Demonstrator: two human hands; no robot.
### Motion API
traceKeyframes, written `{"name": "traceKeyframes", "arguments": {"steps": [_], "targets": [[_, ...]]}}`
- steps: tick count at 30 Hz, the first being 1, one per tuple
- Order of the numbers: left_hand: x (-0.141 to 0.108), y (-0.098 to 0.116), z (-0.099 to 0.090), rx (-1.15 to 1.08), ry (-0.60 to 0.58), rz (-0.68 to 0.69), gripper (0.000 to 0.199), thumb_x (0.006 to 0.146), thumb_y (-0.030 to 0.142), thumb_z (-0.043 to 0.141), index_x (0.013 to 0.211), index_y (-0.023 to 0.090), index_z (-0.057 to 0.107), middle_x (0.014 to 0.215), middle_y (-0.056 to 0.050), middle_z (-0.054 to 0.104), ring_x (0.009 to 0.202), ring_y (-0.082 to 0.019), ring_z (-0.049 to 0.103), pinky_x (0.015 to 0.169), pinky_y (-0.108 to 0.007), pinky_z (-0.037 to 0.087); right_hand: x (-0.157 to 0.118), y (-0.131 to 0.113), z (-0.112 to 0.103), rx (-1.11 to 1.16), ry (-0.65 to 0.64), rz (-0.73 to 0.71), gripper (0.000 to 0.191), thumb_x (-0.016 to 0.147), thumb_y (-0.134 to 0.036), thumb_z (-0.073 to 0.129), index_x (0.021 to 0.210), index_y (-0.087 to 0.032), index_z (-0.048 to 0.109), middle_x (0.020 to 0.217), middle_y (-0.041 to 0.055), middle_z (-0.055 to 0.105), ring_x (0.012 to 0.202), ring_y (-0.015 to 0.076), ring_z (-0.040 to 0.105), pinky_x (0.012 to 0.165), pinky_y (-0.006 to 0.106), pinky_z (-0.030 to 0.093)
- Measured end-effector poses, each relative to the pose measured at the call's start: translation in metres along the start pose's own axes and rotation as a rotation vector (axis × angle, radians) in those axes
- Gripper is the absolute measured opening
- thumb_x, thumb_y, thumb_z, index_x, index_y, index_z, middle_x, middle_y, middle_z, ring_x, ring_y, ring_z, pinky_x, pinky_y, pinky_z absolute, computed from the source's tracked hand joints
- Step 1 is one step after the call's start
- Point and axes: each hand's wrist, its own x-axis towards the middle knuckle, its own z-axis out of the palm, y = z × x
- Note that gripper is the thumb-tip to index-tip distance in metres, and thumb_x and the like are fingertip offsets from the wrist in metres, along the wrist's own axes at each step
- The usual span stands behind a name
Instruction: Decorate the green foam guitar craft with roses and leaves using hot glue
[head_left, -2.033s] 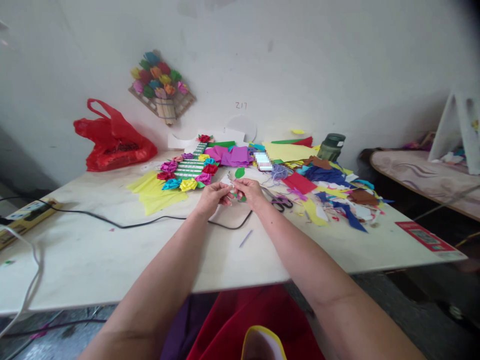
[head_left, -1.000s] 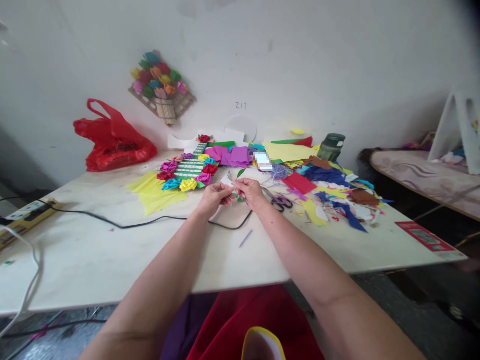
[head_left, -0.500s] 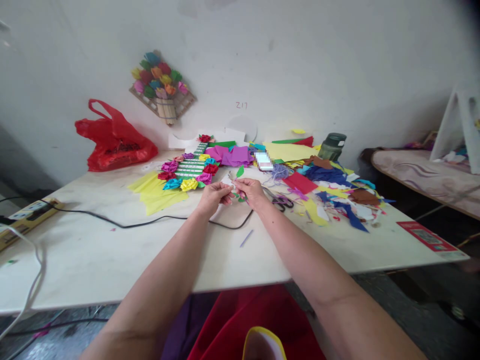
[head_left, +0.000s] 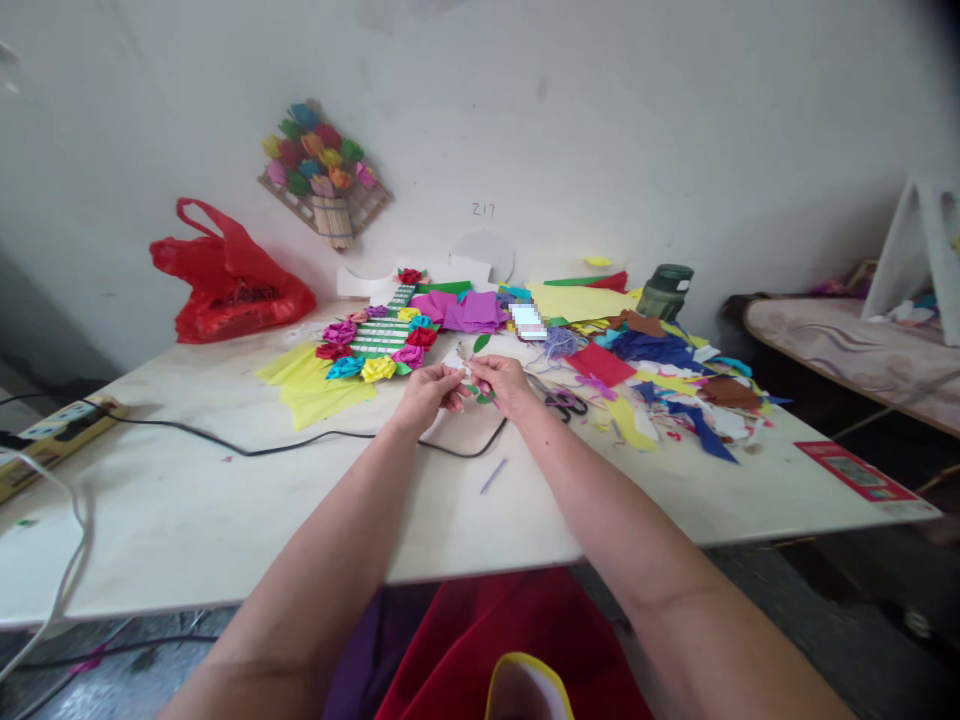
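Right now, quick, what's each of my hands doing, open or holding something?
Left hand: closed, seemingly pinching a small white piece.
Right hand: closed in a pinch beside it; exact hold cannot be told.

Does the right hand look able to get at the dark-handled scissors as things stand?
Probably yes: the scissors lie close beside the right hand, with nothing visible over their handles. It seems occupied, though, pinching a small white piece.

Table (head_left: 225, 530), white-topped. Behind table: wall (head_left: 585, 140), pale, smudged. Right of table: furniture top (head_left: 840, 340), pink-patterned. Below table: floor (head_left: 142, 685), grey, partly shadowed.
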Motion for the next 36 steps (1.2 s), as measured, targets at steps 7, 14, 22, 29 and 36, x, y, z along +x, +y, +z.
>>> {"name": "traceKeyframes", "arguments": {"steps": [7,14,22,29,36], "targets": [[-0.0018,0.0013,0.0004,-0.022,-0.066,-0.03,0.033,0.063,0.041,0.07,0.069,0.012,0.054,0.058,-0.004,0.063,0.038,-0.007,0.049,0.037,-0.019,0.032,-0.0024,-0.0033,0.0009,-0.006,-0.01,0.002,0.029,0.054,-0.039,0.073,0.06,-0.015,0.059,0.047,-0.0035,0.052,0.037,0.0039,0.035,0.036,0.02,0.022],[-0.0003,-0.0014,-0.0001,0.036,-0.034,-0.01,0.033,0.061,0.039,0.073,0.069,0.013,0.054,0.058,-0.002,0.062,0.04,-0.006,0.049,0.039,-0.019,0.035,0.0017,0.0017,-0.001,-0.017,0.019,0.0,0.029,0.053,-0.038,0.074,0.059,-0.015,0.057,0.045,-0.0037,0.052,0.036,0.0038,0.035,0.035,0.019,0.022],[0.0009,-0.0036,-0.0003,0.087,0.056,0.009,0.036,0.059,0.042,0.073,0.067,0.013,0.053,0.059,-0.003,0.063,0.043,-0.009,0.055,0.043,-0.02,0.04,0.0022,0.0037,-0.0005,-0.031,0.028,-0.017,0.027,0.056,-0.038,0.072,0.061,-0.015,0.059,0.047,-0.0034,0.052,0.037,0.0039,0.036,0.035,0.018,0.024],[-0.0004,-0.0029,0.0,0.069,0.033,0.006,0.033,0.062,0.04,0.072,0.068,0.013,0.053,0.059,-0.003,0.063,0.042,-0.01,0.055,0.041,-0.019,0.039,0.0015,0.0028,-0.0003,-0.063,0.05,0.008,0.027,0.055,-0.039,0.072,0.064,-0.015,0.062,0.047,-0.003,0.053,0.037,0.0038,0.034,0.035,0.018,0.023],[-0.0001,-0.0021,0.0002,0.063,0.013,0.004,0.033,0.063,0.041,0.071,0.069,0.013,0.054,0.06,-0.003,0.063,0.043,-0.009,0.055,0.042,-0.019,0.039,0.0009,0.0023,0.0003,-0.046,0.062,0.032,0.029,0.054,-0.039,0.073,0.065,-0.015,0.062,0.047,-0.0025,0.054,0.036,0.004,0.035,0.035,0.019,0.023]]}}
